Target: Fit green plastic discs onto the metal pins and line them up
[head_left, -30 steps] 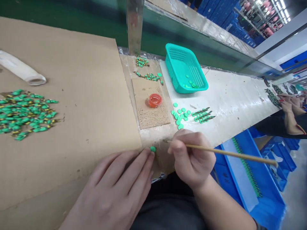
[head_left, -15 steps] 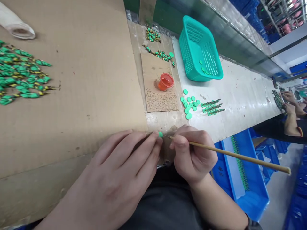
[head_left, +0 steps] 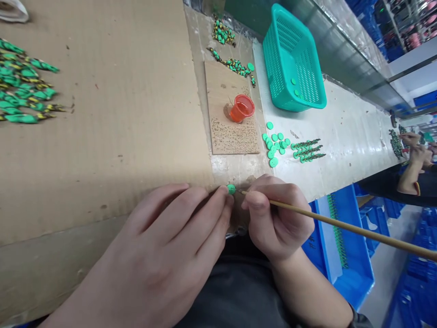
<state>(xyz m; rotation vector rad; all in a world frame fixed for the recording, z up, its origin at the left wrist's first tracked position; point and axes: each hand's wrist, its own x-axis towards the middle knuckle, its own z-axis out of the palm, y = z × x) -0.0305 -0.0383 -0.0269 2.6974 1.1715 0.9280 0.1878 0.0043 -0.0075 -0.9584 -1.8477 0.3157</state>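
And here we are at the near edge of the counter (head_left: 344,123), with both hands close together over one small green disc (head_left: 231,189) — it pokes out from the fingertips of the left hand (head_left: 167,246), whose fingers lie side by side and seem pinched on its left edge, the thumb out of sight. On the other side, the right hand (head_left: 278,218) has thumb and fingers closed firmly round a thin wooden stick (head_left: 341,224), its fine tip just beside the disc; whether it touches, I can't tell!

How far along? This disc looks mid-work, by my reading. Beyond the right hand sit three neat rows of discs with dark twisted ends (head_left: 308,150), which look like finished pieces, and just beside them a loose scatter of green discs (head_left: 273,145) that appears to be waiting its turn. A few more lie in the turquoise basket (head_left: 276,77), so plenty seems left. The red cup (head_left: 243,108) stands on a speckled board (head_left: 235,136), liquid showing inside, neither hand at it. Far left, a big heap of green and yellow pieces (head_left: 20,86) — also untouched, and what stage those are at, I can't say
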